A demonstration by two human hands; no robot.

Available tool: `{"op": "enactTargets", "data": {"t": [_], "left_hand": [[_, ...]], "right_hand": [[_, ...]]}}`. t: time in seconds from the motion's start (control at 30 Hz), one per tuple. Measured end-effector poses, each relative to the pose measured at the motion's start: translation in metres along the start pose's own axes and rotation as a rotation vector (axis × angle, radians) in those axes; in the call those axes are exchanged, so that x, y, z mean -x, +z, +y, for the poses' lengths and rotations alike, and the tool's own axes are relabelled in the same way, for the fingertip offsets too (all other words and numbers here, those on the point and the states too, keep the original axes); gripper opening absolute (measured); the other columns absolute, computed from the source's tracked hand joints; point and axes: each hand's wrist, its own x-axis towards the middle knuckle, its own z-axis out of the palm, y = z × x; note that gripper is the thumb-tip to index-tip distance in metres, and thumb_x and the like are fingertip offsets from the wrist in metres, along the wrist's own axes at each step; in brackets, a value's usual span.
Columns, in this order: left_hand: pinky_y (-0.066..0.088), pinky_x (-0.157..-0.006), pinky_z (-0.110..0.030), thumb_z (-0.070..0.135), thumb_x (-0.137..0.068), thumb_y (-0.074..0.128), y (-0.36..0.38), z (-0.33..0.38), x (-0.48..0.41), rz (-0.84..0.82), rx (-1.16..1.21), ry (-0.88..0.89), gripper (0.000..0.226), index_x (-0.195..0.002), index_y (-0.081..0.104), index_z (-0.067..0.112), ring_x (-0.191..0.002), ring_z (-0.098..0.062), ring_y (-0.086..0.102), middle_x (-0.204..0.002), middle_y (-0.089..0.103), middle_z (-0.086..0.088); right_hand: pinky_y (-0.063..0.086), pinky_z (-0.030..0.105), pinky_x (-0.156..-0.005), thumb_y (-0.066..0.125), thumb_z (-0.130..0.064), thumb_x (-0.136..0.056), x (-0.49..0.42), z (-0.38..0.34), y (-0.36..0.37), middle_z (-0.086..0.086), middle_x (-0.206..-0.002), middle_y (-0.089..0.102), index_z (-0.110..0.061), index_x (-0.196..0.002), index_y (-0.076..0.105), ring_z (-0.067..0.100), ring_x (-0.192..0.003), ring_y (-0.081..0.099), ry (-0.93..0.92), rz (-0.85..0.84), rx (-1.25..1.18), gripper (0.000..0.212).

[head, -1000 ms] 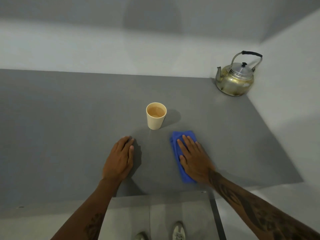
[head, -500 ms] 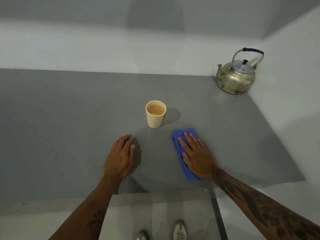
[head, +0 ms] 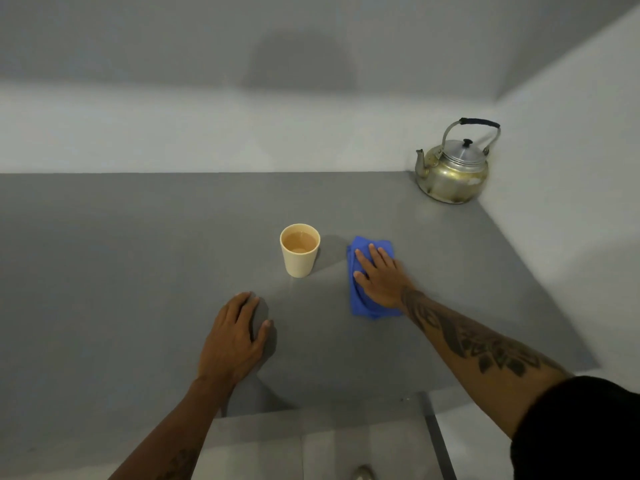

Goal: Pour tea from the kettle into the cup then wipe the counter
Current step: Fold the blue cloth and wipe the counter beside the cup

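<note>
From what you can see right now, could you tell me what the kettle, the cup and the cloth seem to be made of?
The kettle looks like metal: a shiny, brass-tinted body with a duller silver lid and a dark-wrapped handle. The cup seems to be matte cream paper or plastic; its plain, thin wall leaves that open. The cloth under the right hand looks like soft blue fabric, possibly microfibre, judging by its folds.

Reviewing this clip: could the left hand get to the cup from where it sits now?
Probably yes. The left hand rests flat on the counter, empty, with the cup standing just beyond and slightly right of it. Only bare counter lies between them; the right hand and the blue cloth are off to the side.
</note>
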Motion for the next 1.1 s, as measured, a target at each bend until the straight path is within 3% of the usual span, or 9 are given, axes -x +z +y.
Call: {"op": "enactTargets", "data": {"t": [0.1,0.23,0.37,0.5,0.63,0.83,1.1], "left_hand": [[0.037,-0.108,-0.039,0.054,-0.087,0.036,-0.001,0.016,-0.002,0.019,0.044,-0.001,0.06,-0.134,0.048,0.018,-0.129,-0.025,0.043,-0.141,0.047,-0.006],[0.046,-0.098,-0.037,0.043,-0.087,0.051,0.009,0.079,-0.01,0.046,0.128,0.054,0.048,-0.126,0.053,0.016,-0.116,-0.026,0.056,-0.129,0.058,-0.008],[0.045,-0.09,-0.031,0.032,-0.09,0.054,0.024,0.16,-0.027,0.049,0.253,0.027,0.035,-0.12,0.055,0.014,-0.112,-0.024,0.055,-0.125,0.058,-0.008],[0.037,-0.106,-0.035,0.034,-0.092,0.051,0.054,0.205,-0.047,-0.012,0.313,-0.13,0.044,-0.129,0.045,0.013,-0.124,-0.024,0.046,-0.136,0.049,-0.009],[0.029,-0.109,-0.036,0.033,-0.091,0.051,0.073,0.218,-0.058,-0.048,0.2,-0.226,0.048,-0.134,0.04,0.014,-0.129,-0.027,0.039,-0.14,0.042,-0.009],[0.03,-0.106,-0.038,0.033,-0.089,0.052,0.088,0.221,-0.058,-0.024,0.1,-0.237,0.049,-0.133,0.042,0.014,-0.126,-0.028,0.039,-0.139,0.043,-0.009],[0.03,-0.108,-0.035,0.036,-0.089,0.053,0.088,0.224,-0.05,0.008,0.132,-0.285,0.054,-0.137,0.036,0.018,-0.127,-0.025,0.039,-0.138,0.044,-0.005]], "right_hand": [[0.018,0.046,-0.119,0.015,-0.059,-0.086,0.0,0.006,-0.021,0.015,-0.158,0.022,-0.019,-0.15,0.026,0.031,-0.146,0.021,-0.012,0.026,-0.104,0.076],[0.016,0.038,-0.119,0.039,-0.034,-0.1,-0.004,0.015,-0.053,0.014,-0.155,0.029,-0.01,-0.148,0.03,0.03,-0.143,0.026,-0.038,0.017,-0.144,0.055],[0.024,0.042,-0.115,0.042,-0.029,-0.098,-0.016,0.021,-0.073,0.016,-0.15,0.037,-0.007,-0.144,0.036,0.035,-0.136,0.035,-0.064,-0.02,-0.137,0.051],[0.024,0.042,-0.116,0.042,-0.025,-0.097,-0.028,0.022,-0.074,0.017,-0.151,0.034,-0.006,-0.145,0.031,0.035,-0.137,0.034,-0.089,-0.111,-0.103,0.053],[0.025,0.042,-0.116,0.044,-0.024,-0.096,-0.04,0.027,-0.065,0.018,-0.152,0.033,-0.006,-0.146,0.029,0.036,-0.136,0.034,-0.111,-0.154,-0.079,0.055],[0.033,0.047,-0.11,0.046,-0.028,-0.094,-0.051,0.034,-0.052,0.02,-0.147,0.037,-0.008,-0.145,0.029,0.042,-0.129,0.039,-0.115,-0.18,-0.035,0.058],[0.035,0.047,-0.105,0.06,-0.036,-0.081,-0.059,0.031,-0.064,0.013,-0.13,0.058,-0.015,-0.126,0.053,0.036,-0.123,0.048,-0.038,-0.12,-0.016,0.05]]}}
